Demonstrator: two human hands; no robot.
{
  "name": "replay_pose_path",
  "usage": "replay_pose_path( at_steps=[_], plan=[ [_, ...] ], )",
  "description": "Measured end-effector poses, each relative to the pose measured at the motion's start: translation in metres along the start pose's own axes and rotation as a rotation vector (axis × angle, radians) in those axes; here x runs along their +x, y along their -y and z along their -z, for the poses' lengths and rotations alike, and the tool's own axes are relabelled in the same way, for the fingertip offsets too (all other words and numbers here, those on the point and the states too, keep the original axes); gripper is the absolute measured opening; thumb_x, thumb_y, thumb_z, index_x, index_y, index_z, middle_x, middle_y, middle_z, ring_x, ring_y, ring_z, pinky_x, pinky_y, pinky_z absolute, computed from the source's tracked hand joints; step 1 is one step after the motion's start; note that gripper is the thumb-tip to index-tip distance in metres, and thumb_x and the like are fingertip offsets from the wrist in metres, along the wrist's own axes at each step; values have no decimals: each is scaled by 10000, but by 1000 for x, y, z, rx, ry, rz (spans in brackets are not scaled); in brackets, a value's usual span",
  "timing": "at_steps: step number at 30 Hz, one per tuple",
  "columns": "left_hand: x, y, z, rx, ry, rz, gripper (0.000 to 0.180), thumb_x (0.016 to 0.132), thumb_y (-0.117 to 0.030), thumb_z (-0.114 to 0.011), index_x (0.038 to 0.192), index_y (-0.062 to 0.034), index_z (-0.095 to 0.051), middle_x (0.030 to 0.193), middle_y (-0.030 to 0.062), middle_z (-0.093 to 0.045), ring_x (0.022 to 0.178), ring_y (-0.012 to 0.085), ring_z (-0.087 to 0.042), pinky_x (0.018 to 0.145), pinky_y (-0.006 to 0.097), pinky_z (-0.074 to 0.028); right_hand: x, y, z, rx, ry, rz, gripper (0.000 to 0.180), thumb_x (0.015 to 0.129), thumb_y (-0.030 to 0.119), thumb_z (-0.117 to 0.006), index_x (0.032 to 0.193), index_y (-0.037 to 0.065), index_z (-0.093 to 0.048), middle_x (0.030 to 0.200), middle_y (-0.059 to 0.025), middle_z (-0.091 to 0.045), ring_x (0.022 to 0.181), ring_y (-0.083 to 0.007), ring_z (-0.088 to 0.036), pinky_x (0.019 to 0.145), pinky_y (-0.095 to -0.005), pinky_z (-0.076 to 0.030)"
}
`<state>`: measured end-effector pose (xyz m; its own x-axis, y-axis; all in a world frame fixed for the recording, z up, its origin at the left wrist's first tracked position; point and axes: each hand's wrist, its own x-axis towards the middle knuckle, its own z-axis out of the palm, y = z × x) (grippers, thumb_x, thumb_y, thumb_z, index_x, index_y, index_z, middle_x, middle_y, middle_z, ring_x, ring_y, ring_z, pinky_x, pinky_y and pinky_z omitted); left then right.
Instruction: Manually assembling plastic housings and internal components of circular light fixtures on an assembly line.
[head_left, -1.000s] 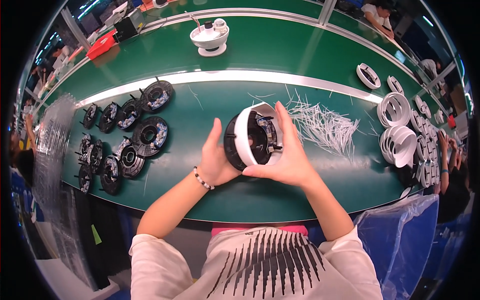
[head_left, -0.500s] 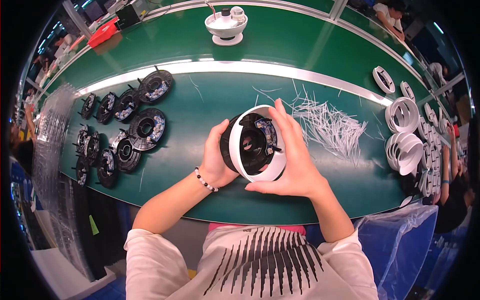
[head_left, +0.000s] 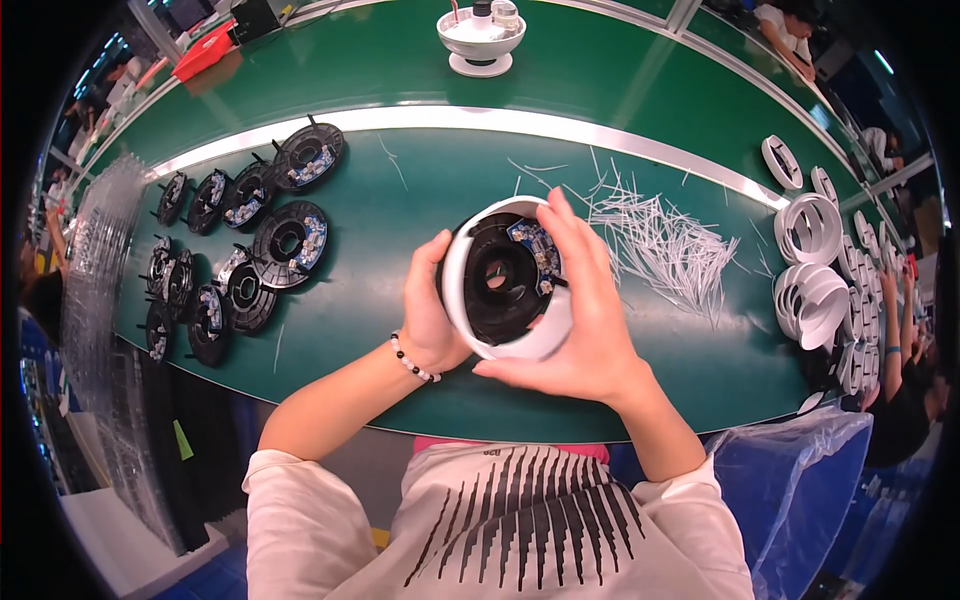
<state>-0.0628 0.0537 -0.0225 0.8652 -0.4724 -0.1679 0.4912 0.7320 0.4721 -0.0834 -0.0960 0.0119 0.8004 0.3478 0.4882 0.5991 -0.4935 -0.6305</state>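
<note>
Above the middle of the table I hold a white plastic ring housing (head_left: 546, 338) with a black round base (head_left: 484, 311) inside it. A curved blue circuit board (head_left: 543, 250) is on the base, which has a round hole at its centre. My left hand (head_left: 430, 305), with a beaded bracelet at its wrist, is closed around the left side of the two parts. My right hand (head_left: 590, 320) grips the ring's right side, fingers over the upper rim and thumb along the bottom. The left fingertips are hidden behind the parts.
Several black bases with circuit boards (head_left: 290, 243) lie at left. White strips (head_left: 665, 245) are heaped right of centre. White rings (head_left: 808, 229) stand at the right edge. A white bowl with bottles (head_left: 480, 35) stands beyond the metal strip. A plastic-lined blue bin (head_left: 800, 490) is at lower right.
The black base now sits deeper in the white ring, with less of its rim showing at the left. Both hands keep their hold, and the ring has tilted slightly.
</note>
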Motion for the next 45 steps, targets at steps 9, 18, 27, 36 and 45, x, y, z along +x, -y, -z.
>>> replay_pose_path(
  at_steps=[9,18,27,36,45],
  plan=[
    [2,-10,0,-29,150,145,786,792,-667,-205,1268,-55,-332,1239,121,-413,1117,236,-432,943,377,-362,-1,-3,-10,-177,5,-112,1118,415,426,-802,1261,-32,-232,1275,-270,-271,1096,-431,-330,905,-473,-327],
    [-2,0,3,112,195,-72,605,808,-474,-390,1202,-15,-381,1161,136,-468,1044,222,-485,899,353,-404,-3,2,-21,-181,-100,-134,1136,441,464,-782,1262,-83,-219,1228,-225,-360,1082,-364,-373,902,-437,-318],
    [1,-2,-6,-3,70,-107,500,755,-374,-445,1098,-10,-466,1021,126,-550,904,219,-551,795,338,-460,-3,-3,-41,-224,-272,-92,1057,497,460,-725,1262,-58,-210,1244,-253,-312,1130,-395,-318,911,-459,-262],
    [11,-21,18,-321,142,92,485,778,-437,-426,1045,-43,-522,1037,113,-560,899,238,-558,831,381,-447,2,-12,-30,-41,-85,137,904,463,313,-771,1221,39,-362,1271,-162,-345,1179,-348,-313,970,-475,-232],
    [12,-33,18,59,-14,442,566,818,-450,-358,1087,38,-457,919,201,-577,697,295,-623,544,391,-557,2,-23,7,-13,-169,253,421,532,-10,-693,938,42,-591,898,-87,-612,823,-267,-584,767,-364,-463]
  ],
)
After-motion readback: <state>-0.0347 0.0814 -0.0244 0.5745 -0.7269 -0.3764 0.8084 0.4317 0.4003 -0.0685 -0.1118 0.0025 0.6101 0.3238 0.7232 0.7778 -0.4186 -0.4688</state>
